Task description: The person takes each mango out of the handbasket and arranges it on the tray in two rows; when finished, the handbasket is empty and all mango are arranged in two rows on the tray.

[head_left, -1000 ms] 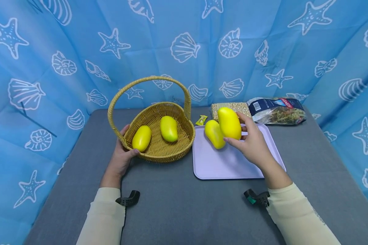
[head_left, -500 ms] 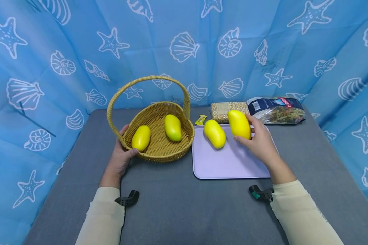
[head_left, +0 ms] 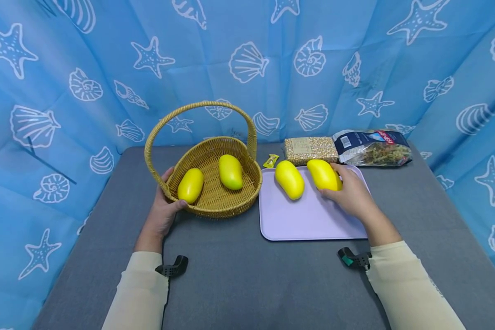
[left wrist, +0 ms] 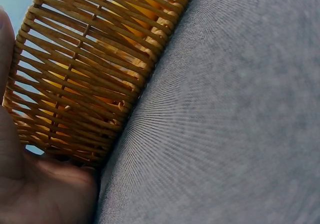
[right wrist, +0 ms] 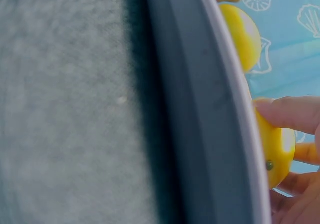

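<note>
The left hand [head_left: 163, 211] grips the left rim of a wicker basket [head_left: 218, 211], thumb over the edge. In the basket lie a yellow mango [head_left: 190, 185] and a yellow-green mango [head_left: 231, 172]. On the lilac tray [head_left: 305, 227] rests another mango [head_left: 289, 180]. To its right, the right hand [head_left: 351, 192] holds a mango [head_left: 322, 174] low over the tray or on it; contact cannot be told. In the right wrist view, thumb and fingers lie round that mango [right wrist: 277, 146]. The left wrist view shows the left palm [left wrist: 45, 189] against the woven side [left wrist: 90, 74].
Behind the tray lie a bag of grains [head_left: 309, 150] and a dark blue pasta bag [head_left: 373, 148]. A small yellow packet [head_left: 271, 160] sits between basket and tray. A blue patterned curtain [head_left: 280, 101] hangs along the back and sides of the grey table [head_left: 247, 284].
My right hand has carried its mango right and lowered it, away from the other tray mango. The yellow-green mango in the basket has shifted slightly. My left hand keeps its grip.
</note>
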A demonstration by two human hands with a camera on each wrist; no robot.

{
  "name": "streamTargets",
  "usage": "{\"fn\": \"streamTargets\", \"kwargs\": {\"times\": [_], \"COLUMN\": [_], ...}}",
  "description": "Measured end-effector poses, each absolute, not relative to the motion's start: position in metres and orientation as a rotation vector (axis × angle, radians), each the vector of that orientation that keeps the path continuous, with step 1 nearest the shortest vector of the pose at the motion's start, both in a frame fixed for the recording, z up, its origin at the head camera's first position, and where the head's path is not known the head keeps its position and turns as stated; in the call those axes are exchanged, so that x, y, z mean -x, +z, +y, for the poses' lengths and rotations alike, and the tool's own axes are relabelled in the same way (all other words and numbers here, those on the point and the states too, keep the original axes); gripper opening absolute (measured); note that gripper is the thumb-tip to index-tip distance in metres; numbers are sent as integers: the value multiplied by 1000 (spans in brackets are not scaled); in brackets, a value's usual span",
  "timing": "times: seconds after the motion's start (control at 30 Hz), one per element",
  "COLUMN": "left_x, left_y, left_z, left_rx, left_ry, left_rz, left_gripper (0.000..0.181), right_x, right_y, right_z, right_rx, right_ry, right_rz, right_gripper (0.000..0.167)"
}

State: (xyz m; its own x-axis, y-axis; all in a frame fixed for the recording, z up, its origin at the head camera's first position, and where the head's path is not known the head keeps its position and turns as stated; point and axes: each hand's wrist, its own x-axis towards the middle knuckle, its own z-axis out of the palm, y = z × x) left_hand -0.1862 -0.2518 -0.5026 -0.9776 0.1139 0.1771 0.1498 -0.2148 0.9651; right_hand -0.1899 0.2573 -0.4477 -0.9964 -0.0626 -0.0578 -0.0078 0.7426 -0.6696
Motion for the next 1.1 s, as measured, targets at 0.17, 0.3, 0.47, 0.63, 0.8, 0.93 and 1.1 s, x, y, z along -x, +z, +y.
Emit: {"fn": "streamTargets", "kwargs": {"times": [0.17,0.3,0.47,0.63,0.8,0.93,1.1], "left_x": [186,187,187,186,185,185,186], "left_y": [-503,-503,-503,-501,-501,-501,-501], "left_z": [-252,-252,-251,-251,-251,-251,-251], "left_rx": [323,321,324,299,298,310,321], "left_ry": [-2406,-2407,-2413,-2401,-2403,-2409,-2419], "left_rz": [-1959,-1957,-1952,-1973,-1974,-1967,-1954], "left_gripper": [97,97,96,96,95,95,96], "right_x": [190,190,189,189,189,189,187], "right_y": [-449,-450,-450,-451,-450,-449,-447], "right_z": [258,257,257,256,255,255,254], "right_rx": [48,41,35,13,9,21,21], "right_ry": [-1094,-1099,-1106,-1096,-1081,-1066,-1059], "right_rz": [2861,2868,2887,2894,2897,2896,2899], "right_gripper": [89,82,79,79,80,81,79]}}
